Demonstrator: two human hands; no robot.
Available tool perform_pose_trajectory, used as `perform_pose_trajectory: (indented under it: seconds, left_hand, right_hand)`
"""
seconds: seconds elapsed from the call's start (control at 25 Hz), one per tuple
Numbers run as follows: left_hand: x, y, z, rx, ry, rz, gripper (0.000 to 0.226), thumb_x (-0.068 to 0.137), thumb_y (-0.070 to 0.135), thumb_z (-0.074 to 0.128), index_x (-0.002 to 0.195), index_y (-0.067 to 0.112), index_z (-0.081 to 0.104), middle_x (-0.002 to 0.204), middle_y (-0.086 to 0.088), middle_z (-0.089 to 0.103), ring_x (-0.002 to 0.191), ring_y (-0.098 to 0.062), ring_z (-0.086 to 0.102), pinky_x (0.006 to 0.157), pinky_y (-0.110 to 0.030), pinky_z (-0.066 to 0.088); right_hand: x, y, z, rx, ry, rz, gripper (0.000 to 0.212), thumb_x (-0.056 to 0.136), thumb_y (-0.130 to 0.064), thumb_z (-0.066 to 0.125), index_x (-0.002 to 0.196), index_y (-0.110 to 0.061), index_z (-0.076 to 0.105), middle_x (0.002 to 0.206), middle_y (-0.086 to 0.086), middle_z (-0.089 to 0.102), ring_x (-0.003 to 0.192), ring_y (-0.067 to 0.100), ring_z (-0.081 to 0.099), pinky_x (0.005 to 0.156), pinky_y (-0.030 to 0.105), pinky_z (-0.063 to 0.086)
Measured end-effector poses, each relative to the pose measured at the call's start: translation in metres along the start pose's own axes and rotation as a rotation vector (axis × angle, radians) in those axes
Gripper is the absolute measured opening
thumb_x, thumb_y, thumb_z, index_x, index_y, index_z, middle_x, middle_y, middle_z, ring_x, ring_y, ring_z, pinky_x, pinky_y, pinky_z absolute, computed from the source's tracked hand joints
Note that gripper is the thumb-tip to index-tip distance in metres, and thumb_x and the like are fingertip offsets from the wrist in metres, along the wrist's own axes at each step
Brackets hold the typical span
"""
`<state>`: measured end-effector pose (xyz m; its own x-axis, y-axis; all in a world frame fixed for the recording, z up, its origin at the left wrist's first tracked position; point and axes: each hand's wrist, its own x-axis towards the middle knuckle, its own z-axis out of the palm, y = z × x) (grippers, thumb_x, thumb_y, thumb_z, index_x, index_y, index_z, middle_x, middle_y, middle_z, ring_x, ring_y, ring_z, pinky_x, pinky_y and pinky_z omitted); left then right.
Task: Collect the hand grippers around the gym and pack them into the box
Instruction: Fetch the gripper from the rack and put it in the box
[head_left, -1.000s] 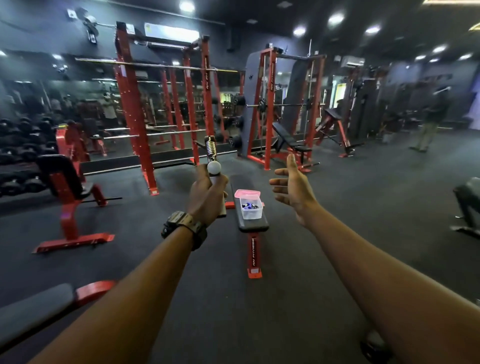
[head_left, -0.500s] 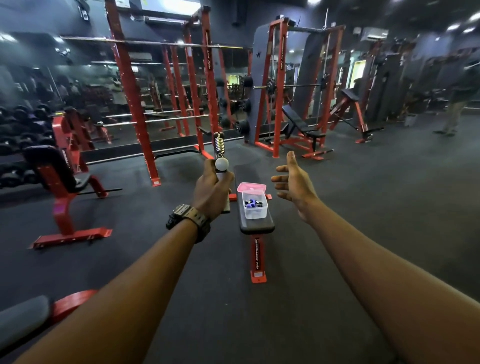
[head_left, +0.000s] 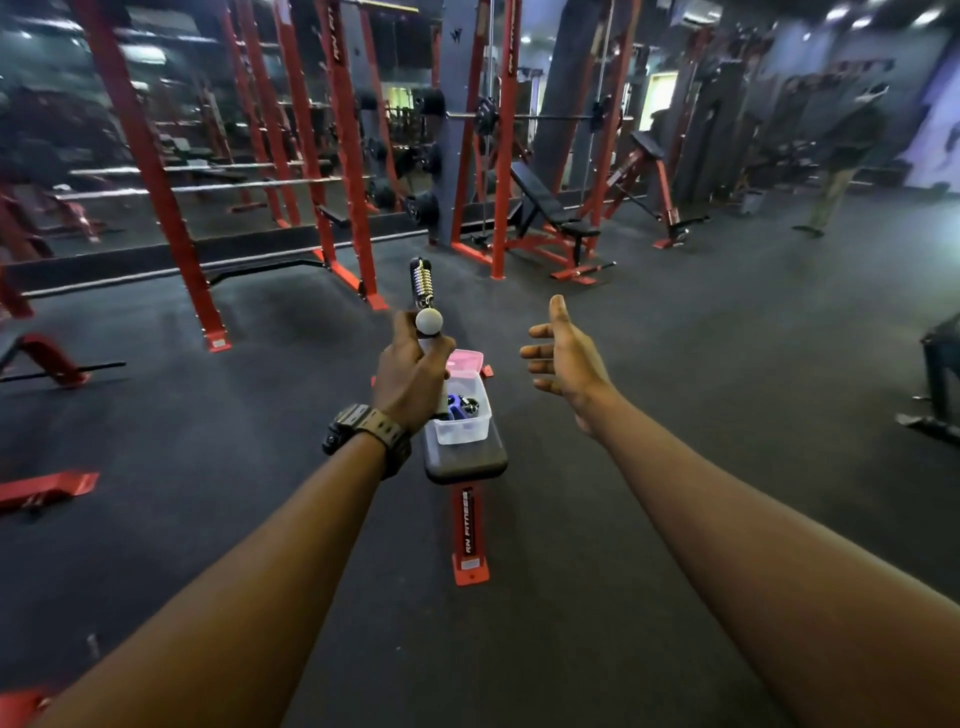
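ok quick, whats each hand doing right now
Left hand: closed around a hand gripper, spring end up.
Right hand: open, fingers spread, holding nothing.

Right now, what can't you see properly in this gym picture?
- Head view: the hand gripper has its handles wrapped by the left hand; only spring and knob show.
- The box is partly covered by that hand, so its contents cannot be counted.
- The pink lid is mostly hidden behind the box.
- A person far off is blurred.
- The right hand is open, empty.
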<state>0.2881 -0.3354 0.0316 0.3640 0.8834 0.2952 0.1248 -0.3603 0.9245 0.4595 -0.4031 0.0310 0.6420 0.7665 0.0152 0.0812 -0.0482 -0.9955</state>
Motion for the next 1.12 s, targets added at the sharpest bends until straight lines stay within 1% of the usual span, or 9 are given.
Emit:
perform_pose_trajectory:
  seconds: [0.2, 0.36, 0.52, 0.6, 0.72, 0.84, 0.96, 1.04, 1.12]
  left_hand:
    - [0.125, -0.049, 0.019, 0.068, -0.049, -0.066, 0.032, 0.079, 0.04, 0.044, 0.102, 0.018, 0.044, 0.098, -0.014, 0.067, 0.089, -0.037, 0.063, 0.082, -0.054, 0.053]
    - [0.21, -0.097, 0.032, 0.098, -0.055, -0.105, 0.035, 0.079, 0.038, 0.045, 0.105, 0.015, 0.044, 0.1, -0.018, 0.067, 0.092, -0.04, 0.064, 0.085, -0.056, 0.052]
    - [0.3, -0.152, 0.061, 0.151, -0.061, -0.142, 0.03, 0.079, 0.041, 0.046, 0.102, 0.021, 0.042, 0.099, -0.015, 0.067, 0.093, -0.041, 0.065, 0.085, -0.057, 0.053]
    - [0.345, -0.177, 0.079, 0.184, -0.058, -0.168, 0.028, 0.079, 0.042, 0.045, 0.1, 0.023, 0.041, 0.1, -0.016, 0.067, 0.094, -0.041, 0.065, 0.085, -0.057, 0.053]
    - [0.398, -0.206, 0.104, 0.192, -0.079, -0.207, 0.029, 0.078, 0.042, 0.045, 0.1, 0.023, 0.04, 0.106, -0.016, 0.066, 0.096, -0.042, 0.064, 0.086, -0.057, 0.052]
    - [0.447, -0.241, 0.126, 0.166, -0.09, -0.256, 0.03, 0.079, 0.038, 0.047, 0.103, 0.02, 0.042, 0.099, -0.013, 0.066, 0.093, -0.042, 0.064, 0.085, -0.057, 0.052]
    - [0.497, -0.285, 0.143, 0.15, -0.108, -0.3, 0.028, 0.079, 0.038, 0.047, 0.103, 0.025, 0.043, 0.09, -0.007, 0.064, 0.09, -0.04, 0.065, 0.084, -0.057, 0.053]
    - [0.523, -0.314, 0.15, 0.109, -0.116, -0.317, 0.021, 0.078, 0.037, 0.048, 0.1, 0.038, 0.046, 0.085, -0.002, 0.063, 0.082, -0.035, 0.067, 0.081, -0.054, 0.055]
    - [0.545, -0.344, 0.155, 0.081, -0.128, -0.351, 0.024, 0.078, 0.035, 0.049, 0.102, 0.037, 0.048, 0.082, 0.001, 0.063, 0.073, -0.027, 0.066, 0.077, -0.049, 0.057]
  right_hand:
    - [0.123, 0.012, 0.032, -0.024, 0.041, 0.078, 0.062, 0.097, -0.066, 0.03, 0.109, -0.013, 0.061, 0.092, 0.006, 0.066, 0.074, 0.014, 0.059, 0.07, 0.032, 0.047]
    - [0.215, 0.031, 0.056, -0.028, 0.021, 0.1, 0.063, 0.097, -0.066, 0.031, 0.11, -0.013, 0.061, 0.089, 0.004, 0.067, 0.076, 0.015, 0.06, 0.07, 0.032, 0.047]
    - [0.325, 0.069, 0.078, -0.01, -0.011, 0.139, 0.059, 0.097, -0.066, 0.031, 0.102, -0.015, 0.061, 0.086, 0.004, 0.067, 0.075, 0.016, 0.058, 0.066, 0.03, 0.047]
    - [0.38, 0.089, 0.089, -0.011, -0.035, 0.185, 0.062, 0.098, -0.065, 0.031, 0.106, -0.012, 0.063, 0.091, 0.007, 0.067, 0.077, 0.018, 0.058, 0.065, 0.029, 0.047]
    - [0.445, 0.112, 0.104, -0.064, -0.081, 0.248, 0.07, 0.098, -0.065, 0.028, 0.115, -0.007, 0.064, 0.099, 0.01, 0.069, 0.082, 0.018, 0.059, 0.073, 0.034, 0.049]
    - [0.508, 0.131, 0.121, -0.091, -0.106, 0.287, 0.066, 0.098, -0.065, 0.028, 0.108, -0.012, 0.065, 0.099, 0.009, 0.07, 0.081, 0.018, 0.059, 0.075, 0.035, 0.05]
    - [0.569, 0.15, 0.137, -0.1, -0.095, 0.334, 0.061, 0.098, -0.065, 0.029, 0.103, -0.015, 0.064, 0.096, 0.008, 0.07, 0.079, 0.017, 0.059, 0.074, 0.035, 0.049]
    - [0.598, 0.166, 0.146, -0.106, -0.085, 0.361, 0.058, 0.098, -0.065, 0.03, 0.1, -0.017, 0.063, 0.094, 0.007, 0.069, 0.079, 0.017, 0.059, 0.072, 0.033, 0.048]
    - [0.621, 0.188, 0.157, -0.115, -0.068, 0.408, 0.056, 0.098, -0.064, 0.029, 0.097, -0.018, 0.062, 0.095, 0.007, 0.067, 0.079, 0.018, 0.059, 0.07, 0.032, 0.049]
